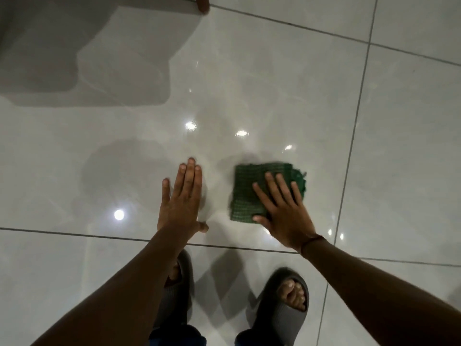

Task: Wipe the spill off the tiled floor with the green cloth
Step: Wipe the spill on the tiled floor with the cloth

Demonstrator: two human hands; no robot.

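Observation:
The folded green cloth (252,188) lies flat on the glossy light tiled floor (287,91), right of centre. My right hand (284,211) presses down on its near right part with fingers spread, covering that corner. My left hand (183,198) rests flat on the bare tile to the left of the cloth, fingers together, holding nothing. The tile around and beyond the cloth looks wet and streaky, with bright light reflections; the spill's edges are hard to make out.
My two feet in dark grey slides (282,303) stand just behind the hands. A brown furniture leg (202,3) touches the floor at the top edge. Dark grout lines (349,156) cross the floor to the right and near my wrists.

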